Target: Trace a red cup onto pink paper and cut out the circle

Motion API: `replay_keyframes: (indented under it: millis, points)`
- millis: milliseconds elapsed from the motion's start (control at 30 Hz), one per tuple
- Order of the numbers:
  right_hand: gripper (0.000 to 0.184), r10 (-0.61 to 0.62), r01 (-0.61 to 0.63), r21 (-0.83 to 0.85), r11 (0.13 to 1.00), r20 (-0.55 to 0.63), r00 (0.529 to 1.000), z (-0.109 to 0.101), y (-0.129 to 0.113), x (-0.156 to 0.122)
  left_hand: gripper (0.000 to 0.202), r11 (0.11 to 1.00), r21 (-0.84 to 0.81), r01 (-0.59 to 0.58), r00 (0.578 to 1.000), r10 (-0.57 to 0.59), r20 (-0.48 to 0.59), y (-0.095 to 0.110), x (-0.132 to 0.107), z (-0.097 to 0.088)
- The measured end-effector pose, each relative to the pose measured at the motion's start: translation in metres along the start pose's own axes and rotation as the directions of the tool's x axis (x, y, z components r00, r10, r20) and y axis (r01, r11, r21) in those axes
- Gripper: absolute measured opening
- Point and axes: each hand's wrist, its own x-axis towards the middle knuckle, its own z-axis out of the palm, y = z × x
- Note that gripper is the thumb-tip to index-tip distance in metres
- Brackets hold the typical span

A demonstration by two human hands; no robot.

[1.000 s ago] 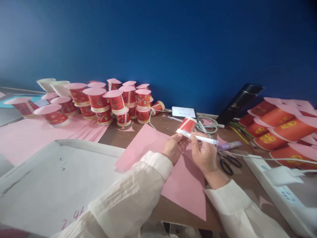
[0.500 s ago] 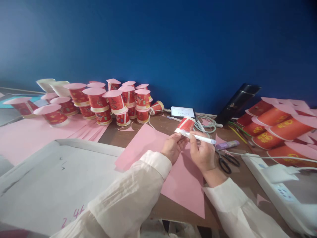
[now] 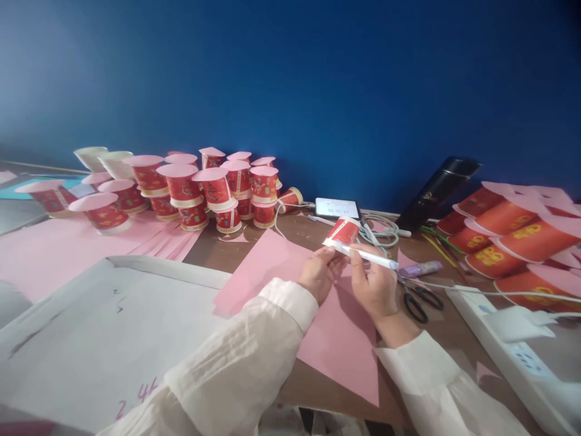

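Note:
My left hand (image 3: pixel 321 274) is closed on a small red paper cup (image 3: pixel 345 230) with a white band. The cup is tilted, its white rim towards me. In my right hand (image 3: pixel 376 286) is a slim white pen (image 3: pixel 374 259), held slantwise so its far end meets the cup near the rim; the exact contact is too blurred to tell. Beneath both hands lies a pink paper sheet (image 3: pixel 340 351). Beside my right hand are black-handled scissors (image 3: pixel 415 306) and a purple glue stick (image 3: pixel 420 268).
Several red cups (image 3: pixel 179 184) with pink paper tops stand stacked at left; more red cups (image 3: pixel 517 236) are at right. A phone (image 3: pixel 337 208) lies at the back, near a black bottle (image 3: pixel 438 188). A power strip (image 3: pixel 526 354) and a white box lid (image 3: pixel 113 333) flank my arms.
The whole view has shifted slightly, everything sitting a little further right and down. Both hands keep their hold on cup and pen, with hardly any other movement.

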Motion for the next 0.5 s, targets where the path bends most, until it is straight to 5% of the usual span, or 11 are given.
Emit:
replay_keyframes:
  millis: [500]
  points:
    - [0.014, -0.058, 0.058, -0.024, 0.998, 0.007, 0.998, 0.0012, 0.0023, 0.0005, 0.015, 1.0, -0.017, -0.015, 1.0, 0.015, -0.004, -0.0009, -0.001, -0.001]
